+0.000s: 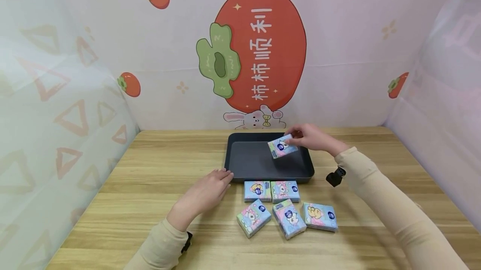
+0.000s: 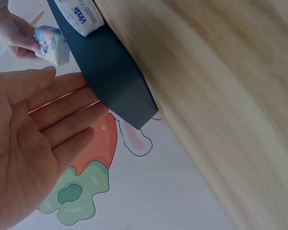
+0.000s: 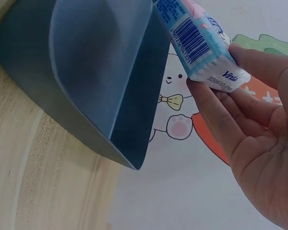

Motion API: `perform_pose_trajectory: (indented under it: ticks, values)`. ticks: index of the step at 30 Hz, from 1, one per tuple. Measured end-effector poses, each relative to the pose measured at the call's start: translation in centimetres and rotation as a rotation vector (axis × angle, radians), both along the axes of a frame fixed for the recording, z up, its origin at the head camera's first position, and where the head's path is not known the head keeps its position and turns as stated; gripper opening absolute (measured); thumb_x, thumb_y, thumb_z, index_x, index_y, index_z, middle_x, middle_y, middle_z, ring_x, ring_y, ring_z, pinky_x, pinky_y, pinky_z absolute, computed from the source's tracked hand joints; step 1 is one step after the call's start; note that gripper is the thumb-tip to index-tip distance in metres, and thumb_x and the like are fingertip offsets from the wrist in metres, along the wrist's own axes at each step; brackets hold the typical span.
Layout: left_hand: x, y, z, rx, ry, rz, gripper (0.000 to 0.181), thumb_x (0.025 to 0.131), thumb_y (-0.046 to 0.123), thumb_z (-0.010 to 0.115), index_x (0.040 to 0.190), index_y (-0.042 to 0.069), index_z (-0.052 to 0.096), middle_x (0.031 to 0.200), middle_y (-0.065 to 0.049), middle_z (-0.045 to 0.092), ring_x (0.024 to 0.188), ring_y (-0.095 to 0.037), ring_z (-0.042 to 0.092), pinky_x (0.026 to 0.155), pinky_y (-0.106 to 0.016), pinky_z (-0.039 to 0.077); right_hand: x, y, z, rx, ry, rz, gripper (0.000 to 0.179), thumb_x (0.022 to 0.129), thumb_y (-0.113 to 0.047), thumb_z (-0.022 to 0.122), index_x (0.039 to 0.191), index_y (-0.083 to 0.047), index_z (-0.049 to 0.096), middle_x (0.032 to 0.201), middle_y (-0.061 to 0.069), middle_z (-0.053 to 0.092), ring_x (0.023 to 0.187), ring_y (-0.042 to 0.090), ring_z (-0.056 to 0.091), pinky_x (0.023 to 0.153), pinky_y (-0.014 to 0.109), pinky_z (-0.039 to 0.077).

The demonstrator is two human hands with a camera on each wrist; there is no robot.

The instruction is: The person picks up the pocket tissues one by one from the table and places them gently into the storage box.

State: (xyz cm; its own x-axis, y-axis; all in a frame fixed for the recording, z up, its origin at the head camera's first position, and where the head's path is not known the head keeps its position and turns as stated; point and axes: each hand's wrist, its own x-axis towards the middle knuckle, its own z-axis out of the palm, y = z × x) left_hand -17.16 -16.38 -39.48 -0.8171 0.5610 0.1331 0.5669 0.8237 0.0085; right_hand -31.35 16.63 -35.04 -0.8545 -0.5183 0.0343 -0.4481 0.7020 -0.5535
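My right hand [image 1: 310, 137] pinches a tissue pack [image 1: 282, 146] by one end, between thumb and fingers, above the right part of the dark tray [image 1: 259, 178]. The right wrist view shows a barcode and the Vinda name on this pack [image 3: 194, 40]. My left hand [image 1: 210, 188] has its fingers straight, tips right at the tray's front left corner; its palm [image 2: 33, 139] holds nothing. Two tissue packs, left [image 1: 257, 191] and right [image 1: 285, 191], lie side by side along the tray's front edge.
Nearer to me, a tilted tissue pack [image 1: 254, 218], another slanted one [image 1: 289, 218] and a third [image 1: 320, 217] lie on the wooden table [image 1: 150, 178]. A printed cloth wall [image 1: 169, 44] stands behind the tray, with more cloth at both sides.
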Motion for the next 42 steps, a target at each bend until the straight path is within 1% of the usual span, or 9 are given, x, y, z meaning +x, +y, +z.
perform_pose_trajectory:
  ticks: [3,8,13,16,23,28,34,38,42]
  values:
    - [-0.1,0.0,-0.1,-0.004,0.009,-0.004,0.033,0.097,0.017,0.052,0.123,-0.001,0.061,0.127,-0.015,0.061,0.121,-0.029,0.056,0.107,-0.042,0.044,-0.4,-0.3,0.0,0.004,-0.006,-0.006,0.036,0.087,-0.031,0.069,0.114,-0.007,0.066,0.093,0.006,0.065,0.083,0.021,0.055,0.069,0.026,0.052]
    - [-0.1,0.1,-0.1,0.000,0.015,-0.005,0.033,0.097,0.017,0.053,0.123,-0.002,0.061,0.126,-0.015,0.061,0.120,-0.029,0.057,0.106,-0.042,0.044,-1.0,-0.9,-0.2,0.010,-0.007,0.008,0.038,0.086,-0.031,0.069,0.114,-0.006,0.065,0.095,0.007,0.065,0.085,0.021,0.056,0.073,0.028,0.054]
    - [0.0,0.1,-0.1,0.002,0.007,-0.001,0.033,0.097,0.017,0.052,0.123,-0.002,0.061,0.127,-0.015,0.061,0.121,-0.029,0.056,0.107,-0.042,0.044,-1.5,-1.5,-0.5,0.025,0.009,0.021,0.037,0.086,-0.031,0.070,0.112,-0.006,0.067,0.096,0.007,0.067,0.084,0.021,0.057,0.078,0.034,0.056]
    - [0.0,0.1,-0.1,0.002,-0.003,0.004,0.033,0.097,0.017,0.052,0.124,-0.002,0.061,0.128,-0.015,0.060,0.122,-0.029,0.056,0.107,-0.042,0.043,-1.9,-1.8,-0.7,0.031,0.008,0.023,0.036,0.085,-0.031,0.070,0.111,-0.007,0.068,0.097,0.006,0.068,0.084,0.020,0.058,0.080,0.035,0.055]
    - [0.1,0.2,-0.1,-0.003,-0.008,0.007,0.033,0.097,0.016,0.052,0.124,-0.002,0.061,0.128,-0.015,0.060,0.122,-0.029,0.056,0.107,-0.042,0.044,-2.6,-2.5,-0.7,0.031,-0.031,0.011,0.036,0.085,-0.032,0.071,0.111,-0.007,0.069,0.096,0.005,0.070,0.083,0.019,0.059,0.077,0.031,0.055]
    - [0.1,0.2,0.0,-0.001,-0.001,-0.012,0.033,0.097,0.015,0.053,0.123,-0.003,0.061,0.126,-0.017,0.061,0.121,-0.030,0.056,0.107,-0.043,0.044,-3.0,-3.0,-0.7,0.045,-0.046,0.001,0.037,0.085,-0.033,0.071,0.111,-0.008,0.070,0.096,0.005,0.071,0.083,0.018,0.060,0.077,0.031,0.056]
    - [0.0,0.1,0.1,-0.014,0.011,-0.028,0.032,0.096,0.014,0.053,0.122,-0.004,0.061,0.125,-0.018,0.061,0.120,-0.031,0.057,0.106,-0.043,0.044,-3.5,-3.8,-0.9,0.024,-0.077,-0.002,0.038,0.085,-0.033,0.070,0.113,-0.007,0.068,0.094,0.005,0.071,0.079,0.018,0.061,0.076,0.031,0.057]
    - [-0.1,0.1,0.0,-0.015,0.015,-0.027,0.032,0.096,0.014,0.054,0.122,-0.004,0.061,0.125,-0.018,0.061,0.119,-0.031,0.057,0.106,-0.043,0.044,-3.7,-4.3,-1.1,0.016,-0.077,-0.001,0.037,0.085,-0.033,0.071,0.111,-0.007,0.068,0.091,0.004,0.071,0.076,0.017,0.063,0.075,0.029,0.058]
    - [-0.1,0.1,0.1,-0.020,0.010,-0.018,0.033,0.097,0.016,0.053,0.123,-0.003,0.061,0.126,-0.017,0.061,0.120,-0.030,0.057,0.106,-0.042,0.044,-4.1,-4.8,-1.5,0.013,-0.076,0.009,0.037,0.085,-0.033,0.071,0.111,-0.008,0.069,0.092,0.004,0.071,0.077,0.017,0.063,0.075,0.028,0.058]
